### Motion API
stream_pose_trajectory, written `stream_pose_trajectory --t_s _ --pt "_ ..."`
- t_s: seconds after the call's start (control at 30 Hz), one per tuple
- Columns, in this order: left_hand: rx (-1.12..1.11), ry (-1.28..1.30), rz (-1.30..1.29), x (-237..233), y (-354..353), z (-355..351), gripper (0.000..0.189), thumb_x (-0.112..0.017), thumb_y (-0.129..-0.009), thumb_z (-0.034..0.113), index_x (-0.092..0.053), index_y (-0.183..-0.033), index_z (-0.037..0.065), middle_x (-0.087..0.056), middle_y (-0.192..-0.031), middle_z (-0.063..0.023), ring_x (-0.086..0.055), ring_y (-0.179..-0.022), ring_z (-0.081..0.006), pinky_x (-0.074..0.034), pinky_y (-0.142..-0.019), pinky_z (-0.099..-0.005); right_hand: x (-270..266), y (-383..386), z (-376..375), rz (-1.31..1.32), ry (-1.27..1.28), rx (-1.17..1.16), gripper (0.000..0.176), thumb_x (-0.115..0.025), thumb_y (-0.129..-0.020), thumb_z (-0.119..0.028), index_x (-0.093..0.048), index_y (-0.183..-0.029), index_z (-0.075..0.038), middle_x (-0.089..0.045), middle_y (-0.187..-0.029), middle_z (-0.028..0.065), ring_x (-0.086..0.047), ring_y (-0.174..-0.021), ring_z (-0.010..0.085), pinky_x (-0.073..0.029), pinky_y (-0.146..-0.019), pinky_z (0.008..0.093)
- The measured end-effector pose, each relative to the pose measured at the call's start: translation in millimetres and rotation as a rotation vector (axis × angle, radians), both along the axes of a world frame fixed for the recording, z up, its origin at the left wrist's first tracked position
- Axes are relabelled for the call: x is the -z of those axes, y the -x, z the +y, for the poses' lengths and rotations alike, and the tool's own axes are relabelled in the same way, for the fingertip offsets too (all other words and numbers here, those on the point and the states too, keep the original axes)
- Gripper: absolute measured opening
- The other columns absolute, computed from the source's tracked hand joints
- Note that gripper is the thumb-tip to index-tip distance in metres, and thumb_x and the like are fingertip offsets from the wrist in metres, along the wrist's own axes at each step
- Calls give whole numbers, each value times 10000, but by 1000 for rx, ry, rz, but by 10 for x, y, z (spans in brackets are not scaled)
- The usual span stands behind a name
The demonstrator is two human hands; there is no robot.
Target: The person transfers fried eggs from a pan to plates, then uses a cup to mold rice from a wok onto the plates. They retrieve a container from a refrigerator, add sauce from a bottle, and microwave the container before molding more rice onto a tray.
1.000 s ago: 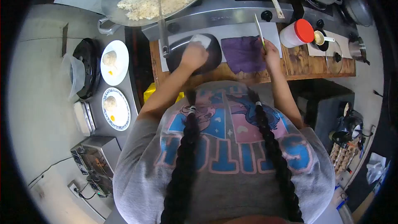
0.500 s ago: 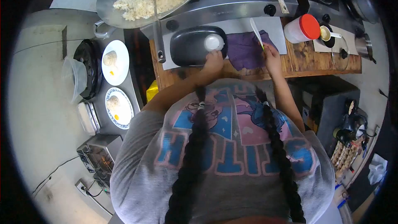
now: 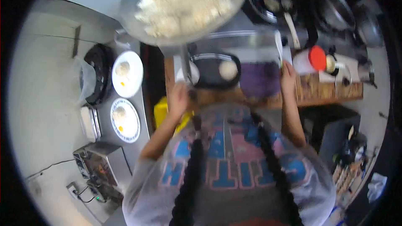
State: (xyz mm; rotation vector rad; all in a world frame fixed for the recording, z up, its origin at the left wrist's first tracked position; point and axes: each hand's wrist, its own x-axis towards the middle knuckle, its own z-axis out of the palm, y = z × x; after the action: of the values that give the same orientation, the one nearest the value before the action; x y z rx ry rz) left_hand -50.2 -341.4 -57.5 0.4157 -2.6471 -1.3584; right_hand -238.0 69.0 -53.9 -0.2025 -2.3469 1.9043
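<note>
My left hand (image 3: 179,98), blurred, is closed at the near edge of a small white bowl (image 3: 191,73), left of a black oval tray (image 3: 209,74). A ladle's handle partly covers the bowl. On the tray's right side sits a round, pale mound (image 3: 228,70). My right hand (image 3: 288,75) grips a thin white utensil (image 3: 278,44) with a green part near my fingers, pointing away from me. Beside that hand, to its left, lies a purple cloth (image 3: 259,79).
A large pan (image 3: 127,14) of rice stands at the top. Two plates (image 3: 138,73) (image 3: 134,127) with rice mounds are at left. A red-lidded jar (image 3: 317,58) is right of my right hand. Pans sit at the upper right.
My left hand has moved left from the tray with the white bowl; a round mound now shows where the bowl was. My right hand still holds the utensil. The whole view has shifted and blurred.
</note>
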Motion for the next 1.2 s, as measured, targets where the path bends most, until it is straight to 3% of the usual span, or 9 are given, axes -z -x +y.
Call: stream_pose_trajectory --t_s 0.03,0.07,0.17,0.37,0.43,0.5,0.63,0.73,1.2 --pt "-182 -14 161 14 -216 -231 298 -430 -995 228 -618 -1045 2 -635 -963 -157 -605 -923 -279 -471 -803 -397 -180 105 -35 -10 36 21 294 -541 -986 -251 -640 -1174 -49 -466 -671 -77 -383 -529 21 -301 -476 183" --pt "-364 -483 -44 -597 -298 -334 311 -452 -986 248 -608 -1092 1 -629 -937 -99 -589 -882 -211 -471 -791 -363 -353 179 -52 -38 69 39 289 -549 -982 -258 -642 -1165 -54 -464 -671 -80 -382 -529 18 -291 -467 178" --pt "-439 -205 139 -1134 -613 -1199 392 -399 -1000 362 -566 -962 9 -497 -749 -36 -496 -692 -133 -403 -646 -290 -977 541 -242 75 112 4 260 -567 -973 -240 -634 -1147 -60 -463 -663 -87 -385 -529 5 -268 -447 178" --pt "-123 273 253 -2605 650 -2022 200 -529 -954 133 -543 -827 -20 -477 -711 -64 -458 -642 -156 -390 -597 -319 -2029 1553 -1421 171 -265 -386 255 -646 -912 -180 -638 -1130 -49 -511 -662 -53 -418 -513 22 -322 -452 200" --pt "-79 243 110 -2738 1366 -2127 290 -574 -923 238 -592 -837 -38 -520 -701 -108 -506 -649 -196 -420 -621 -341 -2120 1896 -1949 181 -463 -503 348 -641 -872 -191 -628 -1179 -26 -708 -920 148 -672 -748 198 -510 -704 322" --pt "29 517 86 -2483 2127 -2429 323 -608 -892 281 -642 -913 -39 -645 -808 -145 -616 -743 -227 -480 -704 -358 -2041 2208 -2497 117 -672 -605 383 -626 -847 -187 -625 -1202 -42 -670 -1070 214 -665 -947 345 -510 -834 396" --pt "179 870 -65 -1818 3276 -2597 304 -557 -870 230 -678 -961 -33 -666 -969 -248 -652 -922 -381 -501 -798 -465 -1679 2506 -3491 308 -938 -743 320 -615 -844 -182 -652 -1119 -23 -669 -1051 214 -643 -992 368 -502 -854 440" --pt "174 1046 -306 -1303 3815 -2616 242 -594 -811 234 -718 -889 41 -684 -976 -184 -653 -937 -351 -515 -814 -448 -1609 2636 -4055 255 -1066 -739 239 -592 -845 -150 -674 -1013 0 -678 -998 206 -654 -941 362 -518 -816 442" --pt "499 1012 -36 -830 4349 -2738 206 -712 -740 128 -580 -843 7 -614 -874 -191 -624 -798 -335 -547 -712 -419 -1303 2385 -4751 168 -1004 -930 245 -496 -886 -70 -694 -1006 10 -690 -966 174 -681 -883 336 -549 -753 429"
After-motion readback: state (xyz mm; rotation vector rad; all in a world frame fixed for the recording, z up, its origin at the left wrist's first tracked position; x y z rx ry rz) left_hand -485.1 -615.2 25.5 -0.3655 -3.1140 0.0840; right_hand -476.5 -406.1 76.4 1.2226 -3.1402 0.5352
